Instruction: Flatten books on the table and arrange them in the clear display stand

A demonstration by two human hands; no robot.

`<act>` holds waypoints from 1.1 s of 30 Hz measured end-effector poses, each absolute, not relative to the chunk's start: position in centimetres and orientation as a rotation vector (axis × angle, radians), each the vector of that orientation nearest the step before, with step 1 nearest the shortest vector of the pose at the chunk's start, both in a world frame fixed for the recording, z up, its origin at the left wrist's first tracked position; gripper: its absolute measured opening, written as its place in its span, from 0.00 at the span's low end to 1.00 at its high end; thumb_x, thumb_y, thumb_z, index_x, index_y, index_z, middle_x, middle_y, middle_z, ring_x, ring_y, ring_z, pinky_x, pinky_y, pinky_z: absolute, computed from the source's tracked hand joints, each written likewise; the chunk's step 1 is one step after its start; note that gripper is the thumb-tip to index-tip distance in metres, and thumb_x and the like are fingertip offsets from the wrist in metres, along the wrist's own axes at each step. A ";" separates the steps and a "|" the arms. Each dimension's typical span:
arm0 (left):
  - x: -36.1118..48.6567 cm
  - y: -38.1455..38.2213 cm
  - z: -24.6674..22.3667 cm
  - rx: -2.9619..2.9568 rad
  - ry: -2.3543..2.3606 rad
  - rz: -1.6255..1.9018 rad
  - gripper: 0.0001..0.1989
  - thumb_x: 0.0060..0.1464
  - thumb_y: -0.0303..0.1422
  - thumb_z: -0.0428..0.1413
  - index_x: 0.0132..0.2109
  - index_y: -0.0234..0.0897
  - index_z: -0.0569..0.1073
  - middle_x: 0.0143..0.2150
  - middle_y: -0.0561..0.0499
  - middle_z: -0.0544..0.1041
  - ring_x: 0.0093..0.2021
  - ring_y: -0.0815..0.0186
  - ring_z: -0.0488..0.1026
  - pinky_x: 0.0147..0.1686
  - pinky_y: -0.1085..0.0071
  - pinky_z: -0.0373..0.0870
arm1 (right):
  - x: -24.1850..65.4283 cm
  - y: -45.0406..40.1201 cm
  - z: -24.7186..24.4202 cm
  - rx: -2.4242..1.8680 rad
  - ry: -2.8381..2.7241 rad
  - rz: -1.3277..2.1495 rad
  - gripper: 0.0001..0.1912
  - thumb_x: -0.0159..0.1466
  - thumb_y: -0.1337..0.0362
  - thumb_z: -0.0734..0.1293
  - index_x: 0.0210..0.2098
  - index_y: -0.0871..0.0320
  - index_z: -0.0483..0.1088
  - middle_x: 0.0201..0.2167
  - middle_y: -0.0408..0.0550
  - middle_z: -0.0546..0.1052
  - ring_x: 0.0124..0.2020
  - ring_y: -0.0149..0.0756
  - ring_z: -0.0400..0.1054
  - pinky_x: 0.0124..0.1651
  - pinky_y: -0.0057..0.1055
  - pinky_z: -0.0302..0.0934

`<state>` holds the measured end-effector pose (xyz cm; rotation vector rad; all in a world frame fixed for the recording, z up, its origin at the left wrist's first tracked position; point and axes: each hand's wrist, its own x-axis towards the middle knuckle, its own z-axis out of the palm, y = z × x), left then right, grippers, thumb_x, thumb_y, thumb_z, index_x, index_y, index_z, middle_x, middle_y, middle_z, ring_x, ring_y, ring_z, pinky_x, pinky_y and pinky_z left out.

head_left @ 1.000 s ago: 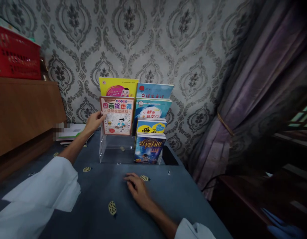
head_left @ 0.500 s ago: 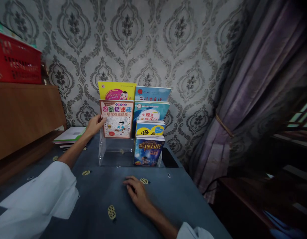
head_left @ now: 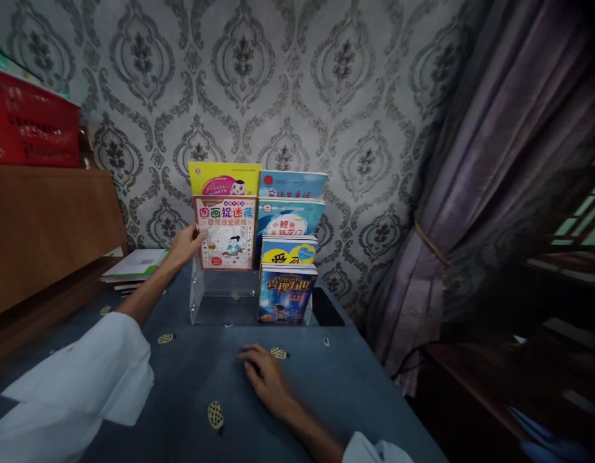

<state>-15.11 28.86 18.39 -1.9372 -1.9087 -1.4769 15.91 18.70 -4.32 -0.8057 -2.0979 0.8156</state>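
A clear tiered book stand (head_left: 224, 302) stands on the table and carries several books. My left hand (head_left: 185, 245) grips the left edge of a pinkish-bordered picture book (head_left: 227, 247), fingertips on its front and the other fingers partly hidden. That book sits upright in the left column, in front of a yellow book (head_left: 224, 177). In the right column are a light-blue book (head_left: 294, 183), a teal book (head_left: 297, 215), a yellow-and-blue book (head_left: 290, 251) and a dark-blue book (head_left: 285, 296). My right hand (head_left: 263, 373) lies on the table, fingers loosely stretched, holding nothing.
On the left, a pile of books (head_left: 136, 265) lies beside a wooden cabinet (head_left: 51, 225), with a red basket (head_left: 34, 122) on top. A flat black object (head_left: 327, 307) lies right of the stand. A tied purple curtain (head_left: 432, 238) hangs by the dark blue table's (head_left: 359, 399) right side.
The view has shifted slightly. My left hand stays at the picture book's left edge, and my right hand stays on the table.
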 end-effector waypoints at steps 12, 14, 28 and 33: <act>-14.7 28.5 17.9 -1.954 -1.835 -1.426 0.19 0.56 0.51 0.51 0.36 0.38 0.70 0.32 0.49 0.77 0.36 0.57 0.73 0.37 0.64 0.69 | 15.9 18.4 -4.0 -0.796 -2.084 0.778 0.15 0.67 0.69 0.62 0.47 0.54 0.79 0.53 0.56 0.79 0.55 0.46 0.74 0.60 0.47 0.66; -14.6 28.4 17.9 -1.949 -1.839 -1.431 0.19 0.55 0.52 0.52 0.36 0.39 0.69 0.32 0.49 0.76 0.36 0.57 0.72 0.37 0.63 0.69 | 15.9 18.4 -4.0 -0.780 -2.085 0.771 0.16 0.67 0.69 0.62 0.47 0.54 0.79 0.52 0.56 0.79 0.55 0.45 0.74 0.60 0.46 0.66; -17.1 27.1 15.4 -1.774 -1.866 -1.458 0.25 0.67 0.49 0.44 0.60 0.35 0.64 0.49 0.43 0.77 0.46 0.58 0.75 0.47 0.63 0.70 | 15.9 18.5 -2.8 -0.742 -2.142 0.796 0.16 0.67 0.70 0.61 0.47 0.57 0.79 0.50 0.58 0.79 0.53 0.44 0.75 0.58 0.44 0.67; -21.1 23.7 8.6 -1.710 -2.224 -1.003 0.15 0.61 0.39 0.49 0.47 0.36 0.74 0.39 0.43 0.79 0.45 0.53 0.75 0.49 0.59 0.70 | 16.0 18.5 -2.7 -0.758 -2.136 0.840 0.16 0.67 0.69 0.61 0.47 0.55 0.79 0.52 0.55 0.79 0.53 0.42 0.74 0.59 0.44 0.66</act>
